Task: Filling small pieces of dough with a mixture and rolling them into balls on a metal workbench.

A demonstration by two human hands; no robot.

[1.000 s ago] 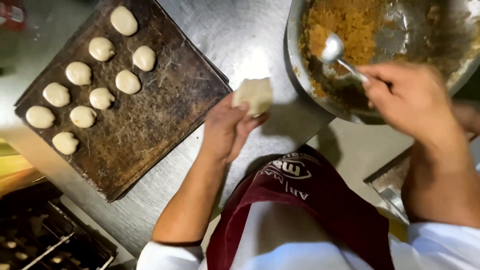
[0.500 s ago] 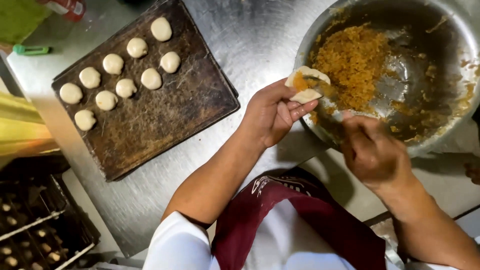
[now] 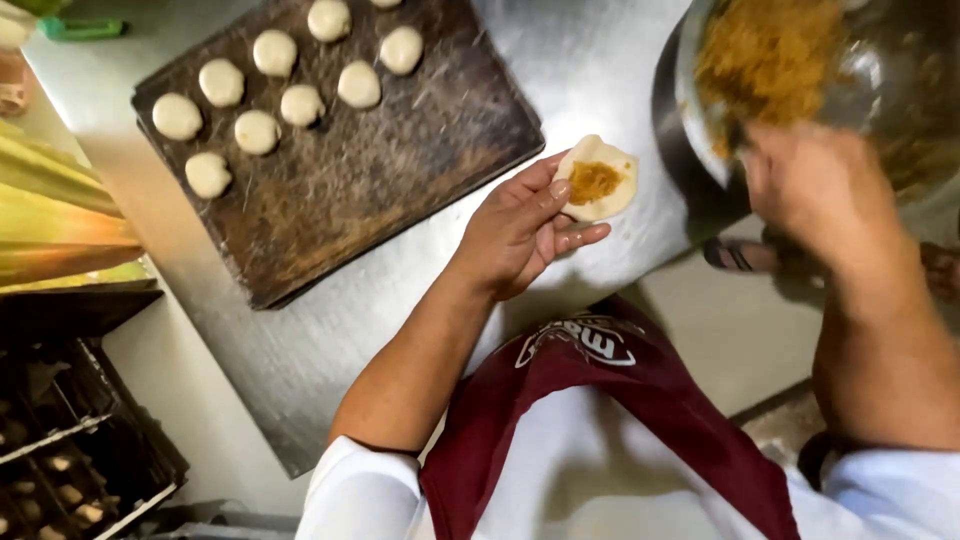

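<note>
My left hand (image 3: pixel 520 228) holds a flat round of pale dough (image 3: pixel 598 180) on its fingertips, with a spoonful of orange-brown filling in its middle. My right hand (image 3: pixel 810 190) is blurred at the rim of a large metal bowl (image 3: pixel 690 90) that holds more of the orange-brown filling (image 3: pixel 760 50). I cannot make out what the right hand grips. A dark baking tray (image 3: pixel 400 190) lies to the left on the steel table (image 3: pixel 590 60), with several pale dough balls (image 3: pixel 258 132) in rows at its far end.
A dark red apron (image 3: pixel 600 400) over a white shirt fills the bottom of the view. A black crate (image 3: pixel 70 450) with small items stands on the floor at lower left. Yellow-green material (image 3: pixel 50 210) lies at the left edge.
The left hand has drawn the dough back from the bowl, now with filling on it. The right hand has gone from below the bowl up to its rim.
</note>
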